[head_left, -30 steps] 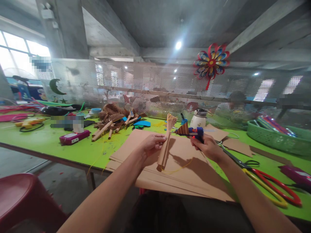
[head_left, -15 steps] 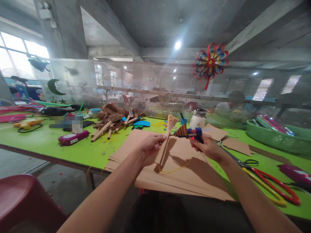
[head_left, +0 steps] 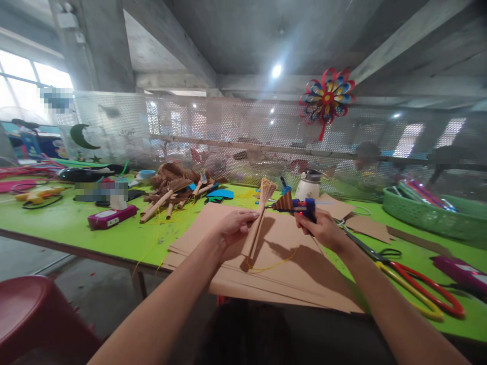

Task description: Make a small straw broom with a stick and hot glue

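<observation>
My left hand (head_left: pixel 238 226) is closed round a rolled brown paper tube (head_left: pixel 252 233) whose upper end fans out into thin strips. In my right hand (head_left: pixel 321 226) is a blue glue gun (head_left: pixel 304 208) with a small red light lit. A brown striped wrap sits round its front part, and the nozzle points left, close to or touching the tube just below the strips. Sheets of brown paper (head_left: pixel 220 279) lie stacked under both hands. A yellow string (head_left: pixel 276 264) curves over the paper from the tube's lower end.
On the green table (head_left: pixel 160 248), a heap of brown paper rolls (head_left: pixel 171 190) lies at the back left, near a purple power strip (head_left: pixel 112 218). At right are red-and-yellow-handled scissors (head_left: pixel 422 291) and a green basket (head_left: pixel 418 210). A white jar (head_left: pixel 307 186) stands behind the glue gun.
The view has shifted very slightly. Both hands keep their hold on the paper tube and the glue gun, with the nozzle still at the tube.
</observation>
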The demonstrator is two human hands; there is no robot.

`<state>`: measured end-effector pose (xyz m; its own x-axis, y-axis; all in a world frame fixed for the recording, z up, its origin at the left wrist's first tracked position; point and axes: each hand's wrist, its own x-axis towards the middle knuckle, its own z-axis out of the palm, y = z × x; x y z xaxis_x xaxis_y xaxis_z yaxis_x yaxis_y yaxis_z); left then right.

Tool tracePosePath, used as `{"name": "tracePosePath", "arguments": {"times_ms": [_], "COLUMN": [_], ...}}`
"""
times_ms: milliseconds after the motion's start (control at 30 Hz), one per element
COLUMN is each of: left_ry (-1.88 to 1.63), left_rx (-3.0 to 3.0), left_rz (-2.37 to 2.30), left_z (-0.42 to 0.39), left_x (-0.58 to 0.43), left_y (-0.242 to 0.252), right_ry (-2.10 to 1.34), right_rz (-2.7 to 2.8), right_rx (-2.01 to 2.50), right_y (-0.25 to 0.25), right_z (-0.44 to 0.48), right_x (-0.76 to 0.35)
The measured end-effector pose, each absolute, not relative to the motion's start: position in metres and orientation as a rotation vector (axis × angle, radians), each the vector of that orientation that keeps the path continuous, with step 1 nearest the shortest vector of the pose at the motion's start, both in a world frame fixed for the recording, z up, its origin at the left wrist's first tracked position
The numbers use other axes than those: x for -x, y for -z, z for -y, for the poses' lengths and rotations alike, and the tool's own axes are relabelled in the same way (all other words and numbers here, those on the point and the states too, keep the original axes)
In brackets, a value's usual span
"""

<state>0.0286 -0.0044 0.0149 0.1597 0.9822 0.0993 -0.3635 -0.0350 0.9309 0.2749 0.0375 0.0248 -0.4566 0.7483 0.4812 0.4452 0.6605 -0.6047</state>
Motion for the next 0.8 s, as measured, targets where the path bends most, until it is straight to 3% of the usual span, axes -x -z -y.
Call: {"name": "tracePosePath", "arguments": {"times_ms": [333,800], "left_ry": [-1.279,-1.287], "left_rx": [-0.990,-1.034], "left_rz": [-0.736,-0.764], "left_z": [0.0047,0.0024], "left_x": [-0.0271,-0.0293], "left_y": [-0.0153,-0.0122], "right_ry": [-0.741,-0.553], "right_rz": [2.107,2.177], "right_rx": [0.808,0.912], "right_y": [-0.0292,-0.0251], "right_z": [-0.0284,-0.0347], "right_x": [-0.2740,-0.2722]}}
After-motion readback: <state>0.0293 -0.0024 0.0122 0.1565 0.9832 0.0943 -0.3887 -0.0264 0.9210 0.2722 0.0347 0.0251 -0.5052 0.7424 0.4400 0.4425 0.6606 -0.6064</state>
